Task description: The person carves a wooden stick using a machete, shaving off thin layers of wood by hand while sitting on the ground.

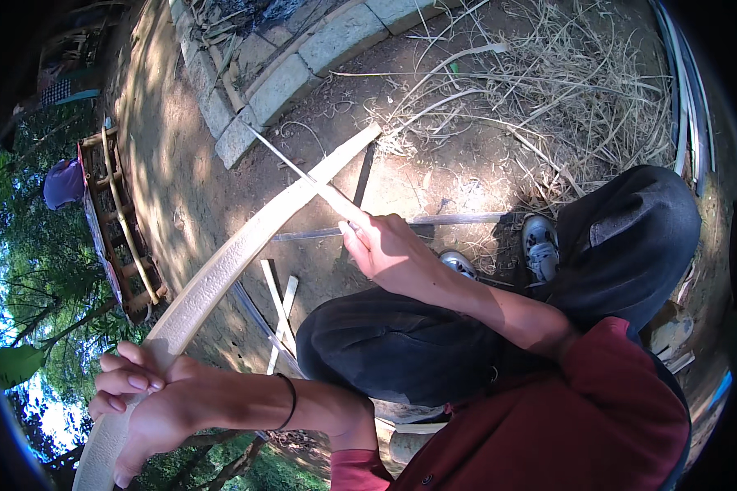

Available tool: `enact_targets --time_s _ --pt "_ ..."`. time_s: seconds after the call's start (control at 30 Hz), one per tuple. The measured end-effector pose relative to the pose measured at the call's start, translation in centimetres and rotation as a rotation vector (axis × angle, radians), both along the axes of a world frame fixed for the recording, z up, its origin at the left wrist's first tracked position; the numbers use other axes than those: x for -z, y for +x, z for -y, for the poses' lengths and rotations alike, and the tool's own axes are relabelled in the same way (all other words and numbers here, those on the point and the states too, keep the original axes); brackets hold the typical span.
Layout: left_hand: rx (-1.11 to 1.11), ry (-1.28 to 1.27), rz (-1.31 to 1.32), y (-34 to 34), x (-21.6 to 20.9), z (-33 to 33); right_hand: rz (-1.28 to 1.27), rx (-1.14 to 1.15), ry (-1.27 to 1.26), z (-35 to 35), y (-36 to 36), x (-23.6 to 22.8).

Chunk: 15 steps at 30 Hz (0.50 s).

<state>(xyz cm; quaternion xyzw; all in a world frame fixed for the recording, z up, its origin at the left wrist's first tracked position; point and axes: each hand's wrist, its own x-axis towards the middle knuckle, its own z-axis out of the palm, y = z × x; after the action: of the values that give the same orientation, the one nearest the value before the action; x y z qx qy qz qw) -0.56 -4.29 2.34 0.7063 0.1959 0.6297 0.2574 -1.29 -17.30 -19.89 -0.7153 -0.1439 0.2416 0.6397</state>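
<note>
A long, pale bamboo strip (229,258) slants from the lower left up toward the middle of the view. Near its lower end, my left hand (160,401) is closed around it, fingers curled over one edge and thumb along the other. My right hand (393,254) grips what looks like a knife by its pale wooden handle (341,201). Its slim, pointed blade (280,154), seen nearly edge-on, lies across the strip near the upper end. Whether the blade touches or bites into the strip, I cannot tell.
Dry shavings (565,98) lie heaped on the dirt at the far right. A brick border (344,37) curves along the top. Two short pale strips (283,307) lie crossed near my knee, and a bamboo rack (119,213) stands at the left. Long strips (688,90) lean at the right edge.
</note>
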Motion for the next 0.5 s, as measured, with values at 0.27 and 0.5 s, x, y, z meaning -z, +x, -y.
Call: enact_targets --time_s 0.27,0.5 --pt "0.047 -0.02 0.021 0.1 -0.1 0.3 0.184 0.11 -0.044 -0.7 -0.8 6.0" --pt "0.025 -0.02 0.033 0.6 -0.1 1.4 0.306 0.069 -0.136 -0.8 -1.3 7.8"
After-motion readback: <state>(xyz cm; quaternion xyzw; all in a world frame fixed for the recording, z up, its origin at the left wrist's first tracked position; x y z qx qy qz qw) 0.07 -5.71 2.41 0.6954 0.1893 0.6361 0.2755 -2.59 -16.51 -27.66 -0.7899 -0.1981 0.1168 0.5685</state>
